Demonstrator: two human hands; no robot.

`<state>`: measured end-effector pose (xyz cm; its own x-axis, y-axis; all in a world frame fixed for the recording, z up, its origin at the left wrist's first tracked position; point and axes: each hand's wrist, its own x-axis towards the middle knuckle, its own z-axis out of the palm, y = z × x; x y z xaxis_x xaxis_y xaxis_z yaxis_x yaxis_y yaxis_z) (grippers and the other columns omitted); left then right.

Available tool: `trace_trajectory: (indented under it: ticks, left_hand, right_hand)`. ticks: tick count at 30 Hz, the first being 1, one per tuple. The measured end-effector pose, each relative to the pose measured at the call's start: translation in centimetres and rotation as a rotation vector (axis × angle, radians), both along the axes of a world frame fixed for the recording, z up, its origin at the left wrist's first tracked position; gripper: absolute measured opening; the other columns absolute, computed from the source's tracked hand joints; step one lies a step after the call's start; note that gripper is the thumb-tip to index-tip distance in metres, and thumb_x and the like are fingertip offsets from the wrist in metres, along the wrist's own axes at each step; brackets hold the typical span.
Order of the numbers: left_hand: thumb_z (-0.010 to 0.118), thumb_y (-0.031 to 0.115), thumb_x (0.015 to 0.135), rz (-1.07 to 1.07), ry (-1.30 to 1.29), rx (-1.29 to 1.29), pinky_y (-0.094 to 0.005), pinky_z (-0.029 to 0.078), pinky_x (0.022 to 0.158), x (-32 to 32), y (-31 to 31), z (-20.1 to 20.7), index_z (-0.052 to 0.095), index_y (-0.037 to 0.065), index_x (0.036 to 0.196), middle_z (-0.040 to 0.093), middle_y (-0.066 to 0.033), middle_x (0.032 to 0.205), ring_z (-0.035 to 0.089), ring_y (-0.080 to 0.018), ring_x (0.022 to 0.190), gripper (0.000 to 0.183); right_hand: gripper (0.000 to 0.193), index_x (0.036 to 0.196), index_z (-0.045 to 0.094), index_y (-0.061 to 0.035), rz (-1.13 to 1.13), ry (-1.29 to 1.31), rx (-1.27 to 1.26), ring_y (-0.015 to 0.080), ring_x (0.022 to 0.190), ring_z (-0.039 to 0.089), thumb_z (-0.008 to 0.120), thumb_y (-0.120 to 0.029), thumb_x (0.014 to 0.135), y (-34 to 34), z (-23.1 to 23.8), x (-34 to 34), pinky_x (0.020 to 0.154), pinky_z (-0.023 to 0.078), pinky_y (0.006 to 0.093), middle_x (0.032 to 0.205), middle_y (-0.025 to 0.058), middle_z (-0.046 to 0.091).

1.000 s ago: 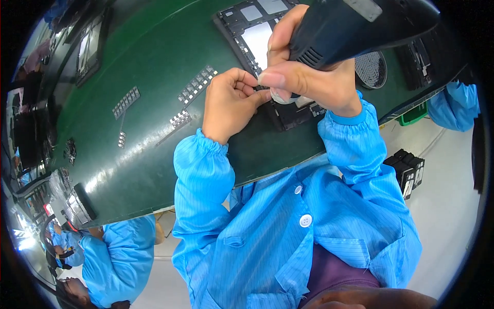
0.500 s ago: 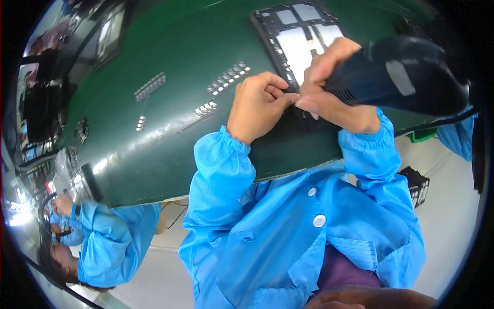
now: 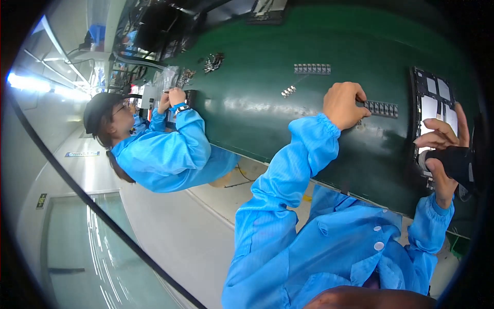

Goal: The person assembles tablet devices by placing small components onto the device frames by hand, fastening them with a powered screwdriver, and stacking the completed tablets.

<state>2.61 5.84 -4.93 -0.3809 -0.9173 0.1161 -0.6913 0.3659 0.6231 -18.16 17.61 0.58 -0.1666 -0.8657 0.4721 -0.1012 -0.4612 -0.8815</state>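
My left hand is closed, thumb and fingers together at the left end of a strip of small dark grey parts on the green table. Whatever may be between those fingertips is too small to make out. My right hand curls around a black tapered handheld tool, several fingers stretched past it. Under this hand lies a black tablet-like device frame with silver-white panels. The tool's working end is hidden.
Another strip of small parts and a few silvery pieces lie left of my hand. Farther left are a pile of metal bits and a co-worker in blue. A second device frame sits at the far edge.
My view has swung left. My left hand has left the device frame and my right hand, reaching the strip of parts. My right hand stays at the frame with the black tool, its fingers more spread.
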Motion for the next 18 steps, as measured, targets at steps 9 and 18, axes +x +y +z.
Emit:
trace_trajectory:
  ticks: [9, 18]
  left_hand:
    - [0.082, 0.007, 0.061, -0.143, 0.148, 0.409, -0.0276, 0.050, 0.061, -0.6, -1.9, -0.2, 0.067, -0.001, 0.085, 0.066, -0.0073, 0.073, 0.061, -0.0131, 0.069, 0.029]
    - [0.080, 0.000, 0.062, -0.101, -0.032, 0.276, -0.0242, 0.048, 0.059, -0.4, -0.4, 1.8, 0.064, -0.003, 0.077, 0.064, -0.0062, 0.068, 0.058, -0.0109, 0.062, 0.022]
  right_hand:
    - [0.031, 0.092, 0.040, -0.0046, 0.097, -0.122, 0.244, 0.0120, 0.054, 0.049, 0.067, -0.007, 0.079, 2.3, -1.8, -2.8, 0.049, 0.043, 0.0242, 0.063, 0.0053, 0.049]
    - [0.036, 0.102, 0.059, -0.0010, 0.048, 0.042, 0.040, 0.0073, 0.051, 0.053, 0.078, -0.011, 0.072, 1.3, 1.4, -5.0, 0.047, 0.041, 0.0218, 0.058, -0.0003, 0.056]
